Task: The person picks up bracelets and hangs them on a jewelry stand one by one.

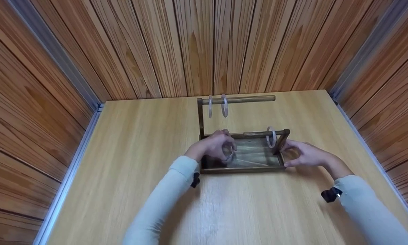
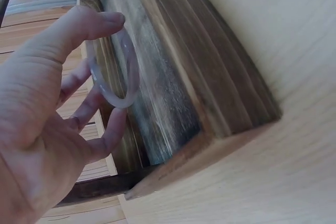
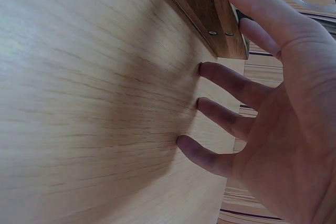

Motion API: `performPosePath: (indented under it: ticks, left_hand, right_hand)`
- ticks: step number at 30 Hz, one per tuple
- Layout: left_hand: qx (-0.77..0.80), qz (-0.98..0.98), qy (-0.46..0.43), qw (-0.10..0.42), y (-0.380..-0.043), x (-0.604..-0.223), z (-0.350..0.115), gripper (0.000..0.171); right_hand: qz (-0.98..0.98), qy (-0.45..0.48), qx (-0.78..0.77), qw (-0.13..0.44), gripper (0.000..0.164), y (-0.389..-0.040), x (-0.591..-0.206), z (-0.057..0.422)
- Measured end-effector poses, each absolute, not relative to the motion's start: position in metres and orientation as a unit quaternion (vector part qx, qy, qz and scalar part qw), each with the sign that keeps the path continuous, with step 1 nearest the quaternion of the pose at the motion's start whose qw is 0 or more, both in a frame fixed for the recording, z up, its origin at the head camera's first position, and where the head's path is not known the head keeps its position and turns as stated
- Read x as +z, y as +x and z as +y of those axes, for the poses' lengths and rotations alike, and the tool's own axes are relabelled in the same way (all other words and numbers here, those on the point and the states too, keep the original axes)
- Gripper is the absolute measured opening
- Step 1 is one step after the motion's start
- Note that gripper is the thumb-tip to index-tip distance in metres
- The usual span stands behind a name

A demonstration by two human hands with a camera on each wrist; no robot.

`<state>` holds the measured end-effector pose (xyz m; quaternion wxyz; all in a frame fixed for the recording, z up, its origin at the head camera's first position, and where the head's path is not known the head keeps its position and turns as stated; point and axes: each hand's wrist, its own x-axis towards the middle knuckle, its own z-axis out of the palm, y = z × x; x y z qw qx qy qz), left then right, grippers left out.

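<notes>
A dark wooden bracelet stand (image 1: 243, 170) with a shallow tray base and two horizontal bars sits on the table. Between thumb and fingers, my left hand (image 1: 219, 145) pinches a pale translucent bangle (image 2: 131, 72) over the tray's left part. My right hand (image 1: 304, 153) is at the stand's right end, its thumb touching the corner of the tray wall (image 3: 210, 17). Its other fingers are spread, the lower ones with their tips at the tabletop. Two bangles (image 1: 225, 106) hang on the upper bar (image 1: 251, 99), and another bangle (image 1: 271, 137) hangs on the lower bar (image 1: 253, 134) near its right post.
The light wooden table (image 1: 139, 136) is enclosed by wood-plank walls (image 1: 193, 44) at the back and both sides. Metal rails (image 1: 71, 170) run along the table's sides. The upper bar's right end is free, while its left end joins a tall post (image 1: 200, 117).
</notes>
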<state>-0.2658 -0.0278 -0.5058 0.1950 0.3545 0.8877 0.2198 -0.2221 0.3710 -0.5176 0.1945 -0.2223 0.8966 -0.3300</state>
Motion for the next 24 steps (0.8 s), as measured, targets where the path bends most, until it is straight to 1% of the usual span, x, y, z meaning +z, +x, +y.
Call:
performPosePath:
  ticks: [6, 12, 18, 24]
  left_hand:
    - [0.263, 0.882, 0.352, 0.169, -0.261, -0.508, -0.038, 0.048]
    - [0.328, 0.870, 0.342, 0.134, -0.258, -0.512, -0.045, 0.050]
    - [0.367, 0.856, 0.351, 0.092, -0.252, -0.517, -0.049, 0.049]
    - [0.401, 0.844, 0.348, 0.080, -0.244, -0.520, -0.050, 0.048]
  right_hand:
    - [0.899, -0.210, -0.330, 0.199, 0.069, -0.220, -0.517, 0.370]
    - [0.901, -0.210, -0.325, 0.197, 0.067, -0.220, -0.517, 0.371]
    - [0.901, -0.215, -0.324, 0.194, 0.070, -0.221, -0.519, 0.371]
    - [0.902, -0.215, -0.318, 0.198, 0.069, -0.222, -0.517, 0.371]
